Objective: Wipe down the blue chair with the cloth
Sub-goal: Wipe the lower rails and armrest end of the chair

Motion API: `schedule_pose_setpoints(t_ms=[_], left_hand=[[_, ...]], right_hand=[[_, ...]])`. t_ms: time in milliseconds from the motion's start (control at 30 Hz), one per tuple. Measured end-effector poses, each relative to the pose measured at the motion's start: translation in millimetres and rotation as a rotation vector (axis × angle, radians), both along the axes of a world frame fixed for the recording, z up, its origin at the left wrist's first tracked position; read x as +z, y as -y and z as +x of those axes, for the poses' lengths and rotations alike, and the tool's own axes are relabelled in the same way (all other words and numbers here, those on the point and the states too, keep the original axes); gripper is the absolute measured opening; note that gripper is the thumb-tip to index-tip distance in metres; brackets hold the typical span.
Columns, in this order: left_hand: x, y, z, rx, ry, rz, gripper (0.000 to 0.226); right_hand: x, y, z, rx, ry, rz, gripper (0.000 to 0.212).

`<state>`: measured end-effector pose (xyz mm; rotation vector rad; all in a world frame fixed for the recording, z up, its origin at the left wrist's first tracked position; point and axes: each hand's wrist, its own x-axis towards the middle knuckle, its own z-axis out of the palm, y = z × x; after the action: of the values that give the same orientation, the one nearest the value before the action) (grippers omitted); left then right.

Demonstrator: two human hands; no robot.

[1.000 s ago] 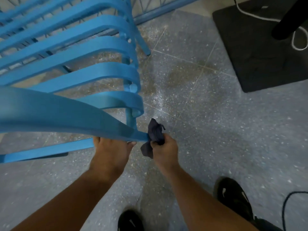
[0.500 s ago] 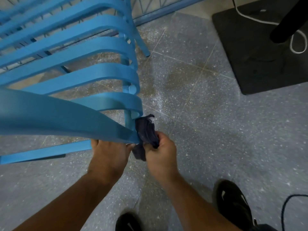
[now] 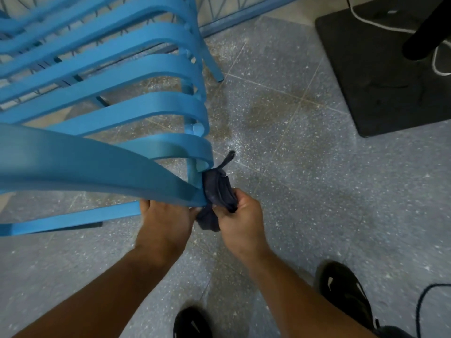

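Note:
The blue chair [image 3: 102, 164] with curved slats fills the upper left of the head view, its top rail nearest to me. My left hand [image 3: 166, 220] grips the underside of that rail near its right end, its fingers hidden behind the rail. My right hand [image 3: 240, 215] holds a bunched dark cloth [image 3: 218, 189] and presses it against the rail's right end and the upright post there. A loose tail of cloth sticks up past the slat above, and another hangs down between my hands.
A black square stand base [image 3: 380, 76] with a white cable [image 3: 439, 62] lies on the speckled grey floor at the upper right. My two black shoes [image 3: 344, 293] are at the bottom. A dark cable [image 3: 422, 303] curls at the lower right. A blue railing [image 3: 244, 13] runs behind.
My right hand has moved the cloth left and slightly up, from the rail's tip onto the rail end and post. My left hand has kept its grip.

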<state>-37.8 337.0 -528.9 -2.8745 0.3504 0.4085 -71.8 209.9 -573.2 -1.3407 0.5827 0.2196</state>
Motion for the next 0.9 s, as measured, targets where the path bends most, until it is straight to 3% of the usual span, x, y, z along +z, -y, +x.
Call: schedule_pose_setpoints(t_ms=[233,300,367,467,633,700,767,900], left_hand=[[-5,-2,-2,0.087,0.011,-0.094,0.039],[-2,-2,0,0.066,-0.038,-0.030,0.036],[3,0,-1,0.005,-0.072,0.070,0.028],[8,0,-1,-0.039,-0.035,0.037,0.027],[7,3,-1,0.118,-0.081,-0.082,0.039],[8,4,1,-0.007,-0.121,0.055,0.035],[1,1,-2,-0.142,-0.022,0.046,0.036],[-12,-10,-3,-0.070,0.076,-0.020,0.050]], right_hand=[[-35,8,25,0.006,-0.295,-0.032,0.019],[-17,8,20,0.022,-0.222,-0.077,0.019],[6,2,8,0.012,-0.099,0.002,0.017],[16,-1,-3,-0.023,-0.022,0.052,0.016],[-51,7,11,-0.043,-0.271,0.023,0.017],[-85,9,19,-0.038,-0.355,0.023,0.012],[-110,13,26,-0.040,-0.434,0.012,0.016],[-137,14,28,0.018,-0.442,-0.136,0.015]])
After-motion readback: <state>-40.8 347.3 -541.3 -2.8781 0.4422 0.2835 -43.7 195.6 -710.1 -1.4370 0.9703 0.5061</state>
